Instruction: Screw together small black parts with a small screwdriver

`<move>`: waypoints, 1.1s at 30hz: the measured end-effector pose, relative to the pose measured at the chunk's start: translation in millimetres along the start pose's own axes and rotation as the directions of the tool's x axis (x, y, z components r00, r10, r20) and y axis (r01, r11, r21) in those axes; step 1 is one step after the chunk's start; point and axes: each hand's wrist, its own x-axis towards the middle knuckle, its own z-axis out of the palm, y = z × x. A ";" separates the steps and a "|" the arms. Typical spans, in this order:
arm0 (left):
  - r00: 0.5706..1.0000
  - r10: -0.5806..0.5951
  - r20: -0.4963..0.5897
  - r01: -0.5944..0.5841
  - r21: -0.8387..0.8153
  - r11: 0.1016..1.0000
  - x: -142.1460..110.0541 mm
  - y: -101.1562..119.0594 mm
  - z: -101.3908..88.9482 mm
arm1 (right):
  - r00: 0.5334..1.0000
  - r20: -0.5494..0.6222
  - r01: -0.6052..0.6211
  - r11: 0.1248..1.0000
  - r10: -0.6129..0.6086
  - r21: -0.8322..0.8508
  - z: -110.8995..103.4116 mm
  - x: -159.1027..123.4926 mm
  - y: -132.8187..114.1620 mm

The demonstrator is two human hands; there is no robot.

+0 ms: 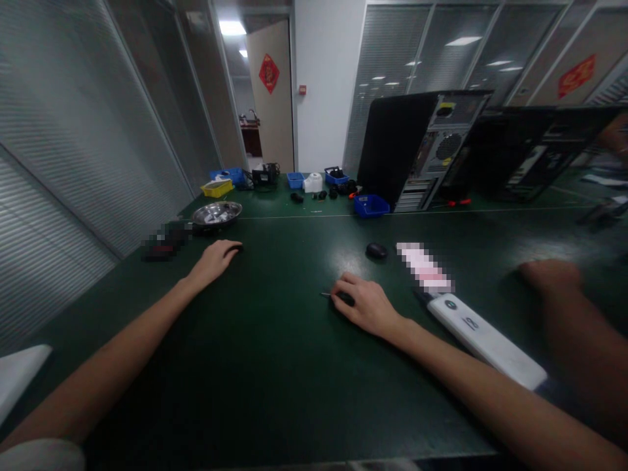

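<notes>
My left hand (218,257) is out over the green table with its fingers curled round a small dark rounded object (237,248), mostly hidden by the fingers. A metal dish (216,214) with small pieces in it stands just beyond that hand. My right hand (364,302) is closed on a screwdriver (346,297); its black handle shows between the fingers and its thin metal shaft points left. Beyond the right hand a black computer mouse (377,250) lies on the table. A long white device (485,337) lies right of the hand.
Blue baskets (371,205) and a yellow basket (216,189) stand along the back, with a white roll (313,182) and several small black parts. A computer tower (417,150) rises at the back right. Another person's forearm (579,327) rests at the right.
</notes>
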 end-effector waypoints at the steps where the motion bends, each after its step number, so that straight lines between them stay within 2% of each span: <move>1: 0.998 -0.049 -0.030 0.050 0.025 0.998 -1.0 -16.9 -5.1 | 1.000 0.000 0.001 1.000 -0.001 0.006 0.2 0.0 0.1; 4: 0.980 -0.170 -0.108 0.179 0.089 0.980 -6.6 -51.3 -16.8 | 1.000 -0.005 0.001 1.000 -0.001 0.016 0.9 0.2 0.9; 7: 0.967 -0.212 -0.145 0.230 0.127 0.965 -9.4 -62.7 -16.1 | 1.000 -0.007 0.000 1.000 0.001 0.015 1.7 0.3 1.6; 13: 0.964 -0.180 -0.195 0.211 0.151 0.966 -8.6 -61.7 -4.4 | 1.000 -0.011 -0.004 1.000 0.004 0.013 1.7 0.3 1.3; 21: 0.940 -0.172 -0.295 0.216 0.126 0.968 -9.4 -63.4 -9.0 | 1.000 -0.009 0.000 1.000 0.000 0.025 1.3 0.5 1.7; 33: 0.937 -0.189 -0.294 0.239 0.144 0.960 -10.6 -66.8 -7.8 | 1.000 -0.012 -0.007 1.000 0.007 0.012 1.9 0.7 0.6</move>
